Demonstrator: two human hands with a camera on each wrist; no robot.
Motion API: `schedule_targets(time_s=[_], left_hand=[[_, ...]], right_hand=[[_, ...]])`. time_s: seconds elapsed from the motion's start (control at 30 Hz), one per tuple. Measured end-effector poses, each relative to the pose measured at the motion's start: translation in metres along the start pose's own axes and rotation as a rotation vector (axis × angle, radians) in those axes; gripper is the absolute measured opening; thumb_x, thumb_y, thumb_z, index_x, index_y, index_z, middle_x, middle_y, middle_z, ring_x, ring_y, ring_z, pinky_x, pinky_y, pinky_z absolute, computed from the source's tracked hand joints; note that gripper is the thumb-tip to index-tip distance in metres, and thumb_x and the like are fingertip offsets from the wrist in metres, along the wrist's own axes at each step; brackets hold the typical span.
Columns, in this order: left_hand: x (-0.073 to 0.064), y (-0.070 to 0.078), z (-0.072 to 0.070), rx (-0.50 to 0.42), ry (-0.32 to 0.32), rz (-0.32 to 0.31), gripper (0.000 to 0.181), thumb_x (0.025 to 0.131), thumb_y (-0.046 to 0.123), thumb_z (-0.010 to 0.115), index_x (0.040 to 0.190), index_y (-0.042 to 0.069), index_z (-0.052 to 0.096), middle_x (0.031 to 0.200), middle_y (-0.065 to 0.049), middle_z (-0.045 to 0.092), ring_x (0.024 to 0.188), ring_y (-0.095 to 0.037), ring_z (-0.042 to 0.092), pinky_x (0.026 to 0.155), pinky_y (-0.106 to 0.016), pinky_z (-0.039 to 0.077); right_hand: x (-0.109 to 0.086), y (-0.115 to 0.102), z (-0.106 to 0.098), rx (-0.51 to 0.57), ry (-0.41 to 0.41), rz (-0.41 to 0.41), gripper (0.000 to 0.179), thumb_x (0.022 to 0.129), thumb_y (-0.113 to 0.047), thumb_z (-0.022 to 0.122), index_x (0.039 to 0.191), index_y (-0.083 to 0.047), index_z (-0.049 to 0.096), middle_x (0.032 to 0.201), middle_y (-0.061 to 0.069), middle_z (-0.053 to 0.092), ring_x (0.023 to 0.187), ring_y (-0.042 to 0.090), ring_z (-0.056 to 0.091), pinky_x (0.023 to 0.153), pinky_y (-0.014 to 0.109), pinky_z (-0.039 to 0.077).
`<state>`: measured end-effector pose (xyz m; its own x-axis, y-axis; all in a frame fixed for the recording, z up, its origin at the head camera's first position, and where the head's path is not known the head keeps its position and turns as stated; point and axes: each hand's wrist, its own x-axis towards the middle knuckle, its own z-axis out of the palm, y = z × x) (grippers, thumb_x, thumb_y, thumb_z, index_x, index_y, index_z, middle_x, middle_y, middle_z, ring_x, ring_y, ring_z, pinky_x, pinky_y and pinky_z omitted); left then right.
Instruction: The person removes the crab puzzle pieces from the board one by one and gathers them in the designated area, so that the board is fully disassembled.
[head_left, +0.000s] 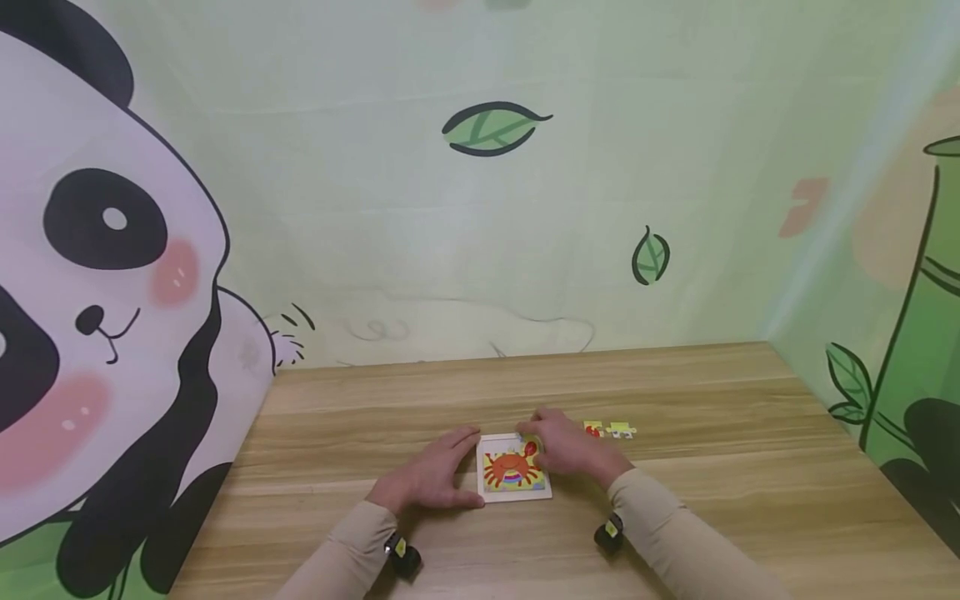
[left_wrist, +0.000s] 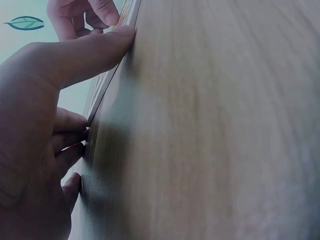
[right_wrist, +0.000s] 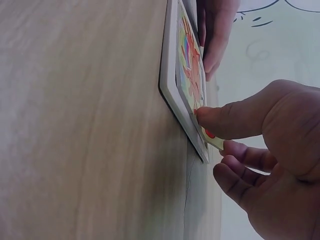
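Note:
A square puzzle tray [head_left: 517,497] with a pale rim lies on the table and holds an orange crab picture [head_left: 510,472] on yellow. My left hand [head_left: 435,472] grips the tray's left side, thumb at the near corner and fingers at the far one. At the upper right of the tray, my right hand [head_left: 567,443] pinches a yellow puzzle piece [right_wrist: 216,141] with a red claw on it. The right wrist view shows the thumb on its face and fingers behind, the piece's outer edge tilted up off the tray. Its inner edge meets the picture.
Two loose yellow puzzle pieces lie beyond my right hand, one with red [head_left: 592,429] and one with white and blue [head_left: 621,430]. The wooden table [head_left: 337,417] meets a wall cloth [head_left: 360,208] printed with a panda and leaves.

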<state>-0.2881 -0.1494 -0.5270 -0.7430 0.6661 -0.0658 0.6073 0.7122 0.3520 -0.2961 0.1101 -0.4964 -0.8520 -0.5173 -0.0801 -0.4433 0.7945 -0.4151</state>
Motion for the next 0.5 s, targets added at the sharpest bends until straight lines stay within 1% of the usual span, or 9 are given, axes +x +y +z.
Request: schedule_targets(time_s=[0.13, 0.4, 0.5], left_hand=[[0.0, 0.0002, -0.0008, 0.006, 0.004, 0.009, 0.102, 0.077, 0.059, 0.072, 0.151, 0.002, 0.03, 0.158, -0.015, 0.028, 0.145, -0.031, 0.029, 0.119, -0.045, 0.028], [-0.0002, 0.0007, -0.0009, 0.014, 0.011, 0.016, 0.102, 0.076, 0.059, 0.073, 0.15, 0.001, 0.032, 0.157, -0.015, 0.029, 0.144, -0.031, 0.03, 0.119, -0.045, 0.028], [0.0001, 0.0, -0.0001, 0.015, 0.012, 0.012, 0.102, 0.076, 0.059, 0.073, 0.15, 0.002, 0.032, 0.158, -0.015, 0.029, 0.144, -0.031, 0.03, 0.119, -0.045, 0.028]], right_hand=[[0.0001, -0.001, 0.0003, -0.01, -0.007, 0.017, 0.058, 0.079, -0.002, 0.072, 0.135, -0.011, 0.059, 0.113, 0.009, 0.053, 0.1, 0.022, 0.05, 0.083, 0.036, 0.051], [-0.0015, -0.0021, 0.0011, 0.024, -0.003, 0.053, 0.052, 0.081, -0.004, 0.072, 0.131, -0.012, 0.06, 0.115, 0.009, 0.051, 0.101, 0.021, 0.051, 0.087, 0.037, 0.052], [-0.0024, -0.0022, 0.001, 0.03, 0.008, 0.048, 0.05, 0.082, -0.005, 0.072, 0.129, -0.012, 0.06, 0.115, 0.009, 0.05, 0.101, 0.021, 0.051, 0.087, 0.038, 0.052]])
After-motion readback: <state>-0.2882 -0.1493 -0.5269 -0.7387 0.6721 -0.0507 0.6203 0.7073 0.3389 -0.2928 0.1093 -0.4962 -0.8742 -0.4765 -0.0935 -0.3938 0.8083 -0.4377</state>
